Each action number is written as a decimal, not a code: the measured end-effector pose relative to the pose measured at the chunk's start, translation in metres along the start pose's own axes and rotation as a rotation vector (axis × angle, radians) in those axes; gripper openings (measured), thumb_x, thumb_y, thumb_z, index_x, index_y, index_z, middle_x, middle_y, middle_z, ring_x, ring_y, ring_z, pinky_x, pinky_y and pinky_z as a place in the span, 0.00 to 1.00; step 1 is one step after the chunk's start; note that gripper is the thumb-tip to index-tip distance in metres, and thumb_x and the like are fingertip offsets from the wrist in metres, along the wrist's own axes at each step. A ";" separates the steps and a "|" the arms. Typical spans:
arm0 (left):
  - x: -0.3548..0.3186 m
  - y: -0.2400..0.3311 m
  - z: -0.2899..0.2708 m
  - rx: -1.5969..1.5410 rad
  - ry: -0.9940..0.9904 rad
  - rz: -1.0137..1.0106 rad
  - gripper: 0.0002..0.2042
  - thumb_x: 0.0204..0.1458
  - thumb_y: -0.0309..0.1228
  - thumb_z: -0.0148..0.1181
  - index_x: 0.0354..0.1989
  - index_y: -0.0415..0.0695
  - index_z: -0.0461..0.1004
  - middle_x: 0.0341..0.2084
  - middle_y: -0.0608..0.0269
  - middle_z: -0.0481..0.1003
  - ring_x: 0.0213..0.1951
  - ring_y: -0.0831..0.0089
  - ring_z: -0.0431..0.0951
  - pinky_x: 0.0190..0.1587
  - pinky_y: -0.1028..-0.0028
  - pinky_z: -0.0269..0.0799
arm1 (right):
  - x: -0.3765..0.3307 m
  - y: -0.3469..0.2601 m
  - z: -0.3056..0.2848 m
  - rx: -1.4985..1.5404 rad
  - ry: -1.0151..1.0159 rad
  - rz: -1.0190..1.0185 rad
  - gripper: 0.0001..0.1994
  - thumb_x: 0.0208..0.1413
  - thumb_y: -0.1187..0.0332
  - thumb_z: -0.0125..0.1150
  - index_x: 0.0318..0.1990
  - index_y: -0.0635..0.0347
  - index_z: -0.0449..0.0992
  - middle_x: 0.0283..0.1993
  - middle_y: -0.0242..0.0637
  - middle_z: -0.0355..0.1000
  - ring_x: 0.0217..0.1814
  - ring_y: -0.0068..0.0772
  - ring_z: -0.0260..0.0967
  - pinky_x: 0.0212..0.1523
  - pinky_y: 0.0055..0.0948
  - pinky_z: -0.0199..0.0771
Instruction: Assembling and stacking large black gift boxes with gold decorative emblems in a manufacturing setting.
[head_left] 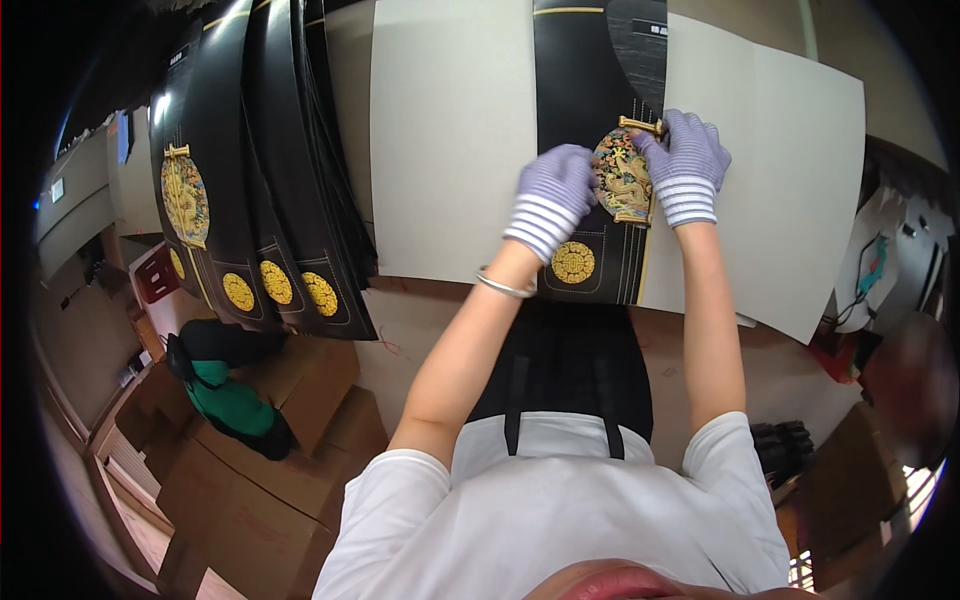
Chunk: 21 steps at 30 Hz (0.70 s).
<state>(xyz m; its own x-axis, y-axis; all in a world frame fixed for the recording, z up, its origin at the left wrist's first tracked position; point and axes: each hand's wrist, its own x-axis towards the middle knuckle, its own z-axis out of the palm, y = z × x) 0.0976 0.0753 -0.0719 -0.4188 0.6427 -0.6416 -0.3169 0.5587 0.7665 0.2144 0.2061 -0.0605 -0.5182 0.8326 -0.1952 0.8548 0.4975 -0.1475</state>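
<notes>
A long black printed sheet (578, 90) lies on large white sheets (455, 150) in front of me. On it are an oval dragon ornament (625, 175) in gold and many colours, and a round gold emblem (573, 263). My left hand (555, 193), in a purple glove with a striped cuff, is curled closed at the ornament's left side. Whatever its fingers hold, if anything, is hidden. In a matching glove, my right hand (688, 165) rests at the sheet's right edge. Its thumb reaches to the ornament, apart from the other fingers.
Several overlapping black printed sheets (265, 180) with gold emblems lie on the left, hanging past the table's near edge. Below them stand cardboard boxes (240, 490) with a green and black item (230, 395) on top. A white sheet (770, 170) extends right.
</notes>
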 end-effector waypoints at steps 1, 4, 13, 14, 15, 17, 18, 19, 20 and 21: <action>-0.002 0.023 -0.007 -0.268 -0.072 -0.353 0.16 0.58 0.30 0.48 0.45 0.29 0.73 0.28 0.49 0.77 0.27 0.59 0.82 0.27 0.69 0.80 | -0.001 0.004 0.001 -0.005 -0.006 0.005 0.20 0.48 0.46 0.67 0.38 0.52 0.77 0.38 0.31 0.74 0.47 0.38 0.70 0.47 0.43 0.69; -0.001 0.028 -0.039 -0.460 -0.141 -0.402 0.23 0.57 0.34 0.34 0.45 0.24 0.69 0.34 0.34 0.78 0.30 0.48 0.82 0.28 0.63 0.83 | 0.003 -0.003 -0.003 -0.014 0.011 0.012 0.20 0.49 0.47 0.67 0.38 0.52 0.77 0.37 0.32 0.74 0.47 0.39 0.70 0.47 0.45 0.69; 0.085 0.085 -0.061 -0.666 -0.165 -0.463 0.25 0.57 0.32 0.30 0.48 0.18 0.65 0.44 0.25 0.73 0.42 0.36 0.79 0.37 0.57 0.84 | 0.013 -0.006 -0.012 -0.046 -0.183 0.051 0.19 0.50 0.49 0.66 0.41 0.53 0.76 0.41 0.35 0.74 0.50 0.42 0.68 0.47 0.49 0.69; 0.098 0.098 -0.059 -0.692 -0.136 -0.470 0.25 0.59 0.32 0.29 0.48 0.18 0.64 0.44 0.25 0.73 0.43 0.35 0.78 0.38 0.56 0.84 | 0.013 -0.005 -0.012 -0.037 -0.194 0.061 0.19 0.51 0.50 0.66 0.41 0.53 0.76 0.42 0.34 0.74 0.50 0.41 0.68 0.48 0.49 0.68; 0.114 0.106 -0.059 -0.693 -0.139 -0.472 0.25 0.59 0.32 0.29 0.48 0.18 0.64 0.44 0.25 0.73 0.43 0.35 0.78 0.38 0.56 0.84 | 0.013 -0.003 -0.012 -0.039 -0.195 0.063 0.19 0.51 0.50 0.66 0.41 0.53 0.76 0.42 0.34 0.74 0.50 0.41 0.68 0.48 0.49 0.68; 0.141 0.123 -0.059 -0.718 -0.138 -0.403 0.27 0.61 0.34 0.28 0.49 0.16 0.62 0.45 0.23 0.72 0.46 0.33 0.76 0.39 0.53 0.83 | 0.014 -0.002 -0.014 -0.027 -0.210 0.070 0.18 0.50 0.50 0.67 0.40 0.53 0.76 0.42 0.34 0.74 0.50 0.41 0.67 0.49 0.49 0.67; 0.160 0.127 -0.067 -0.720 -0.129 -0.397 0.27 0.61 0.34 0.28 0.49 0.16 0.62 0.45 0.23 0.72 0.46 0.33 0.76 0.39 0.53 0.83 | 0.016 -0.008 -0.017 -0.014 -0.244 0.080 0.18 0.50 0.51 0.67 0.40 0.52 0.76 0.42 0.34 0.73 0.51 0.41 0.67 0.50 0.49 0.67; 0.179 0.130 -0.077 -0.688 -0.120 -0.341 0.25 0.60 0.34 0.30 0.45 0.17 0.64 0.41 0.24 0.73 0.43 0.34 0.78 0.37 0.54 0.84 | 0.017 -0.015 -0.018 -0.008 -0.244 0.066 0.18 0.50 0.51 0.67 0.40 0.52 0.76 0.42 0.34 0.73 0.51 0.41 0.67 0.50 0.49 0.67; 0.191 0.129 -0.080 -0.653 -0.122 -0.294 0.24 0.60 0.33 0.33 0.42 0.18 0.67 0.37 0.25 0.75 0.39 0.36 0.80 0.35 0.54 0.84 | 0.017 -0.017 -0.016 -0.010 -0.258 0.066 0.17 0.51 0.51 0.67 0.40 0.52 0.76 0.42 0.34 0.73 0.51 0.41 0.67 0.50 0.49 0.67; 0.194 0.132 -0.076 -0.653 -0.136 -0.298 0.24 0.60 0.33 0.33 0.42 0.18 0.67 0.37 0.25 0.75 0.39 0.36 0.80 0.35 0.54 0.84 | 0.017 -0.013 -0.017 -0.017 -0.267 0.082 0.17 0.51 0.50 0.66 0.40 0.52 0.76 0.42 0.34 0.73 0.51 0.41 0.67 0.50 0.49 0.67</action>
<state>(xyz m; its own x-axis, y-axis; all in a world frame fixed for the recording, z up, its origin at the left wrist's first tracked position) -0.0907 0.2342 -0.0927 -0.1398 0.5951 -0.7914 -0.8615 0.3210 0.3935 0.1950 0.2187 -0.0451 -0.4337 0.7777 -0.4551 0.8933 0.4372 -0.1044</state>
